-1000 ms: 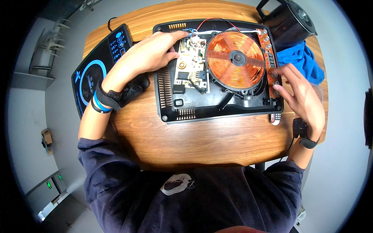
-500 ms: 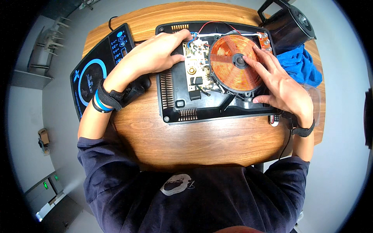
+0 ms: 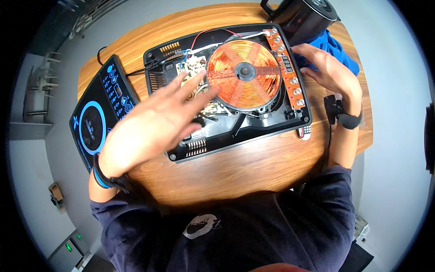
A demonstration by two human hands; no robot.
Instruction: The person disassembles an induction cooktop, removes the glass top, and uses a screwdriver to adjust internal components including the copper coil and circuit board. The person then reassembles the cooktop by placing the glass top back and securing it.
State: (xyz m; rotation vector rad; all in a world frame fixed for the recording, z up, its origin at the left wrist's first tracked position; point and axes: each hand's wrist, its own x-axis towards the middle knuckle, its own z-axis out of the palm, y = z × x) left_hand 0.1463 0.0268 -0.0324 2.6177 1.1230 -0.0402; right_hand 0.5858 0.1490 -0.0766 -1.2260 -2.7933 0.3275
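The left hand (image 3: 152,129) has lifted off the green circuit board (image 3: 195,75), fingers spread, holding nothing. The right hand (image 3: 328,72) has slid off the round copper coil (image 3: 244,75) to the open black cooker base's (image 3: 235,136) right edge, open, beside the blue cloth (image 3: 337,50).

One opened black plastic cooker base (image 3: 253,136) lies at the centre of the frame, and in it sits one round copper-coloured coil (image 3: 244,72). One pale circuit board (image 3: 192,75) lies left of the coil, and one narrow orange strip of small buttons (image 3: 286,63) runs along its right side. One black glass top panel with a blue ring (image 3: 97,122) lies at the left. One dark jug (image 3: 301,16) stands at the upper right, with one blue cloth (image 3: 335,50) just below it. Two bare hands show: one left hand (image 3: 154,122), one right hand (image 3: 328,70). Each wrist carries one dark band. All of it rests on one round wooden table (image 3: 235,167).
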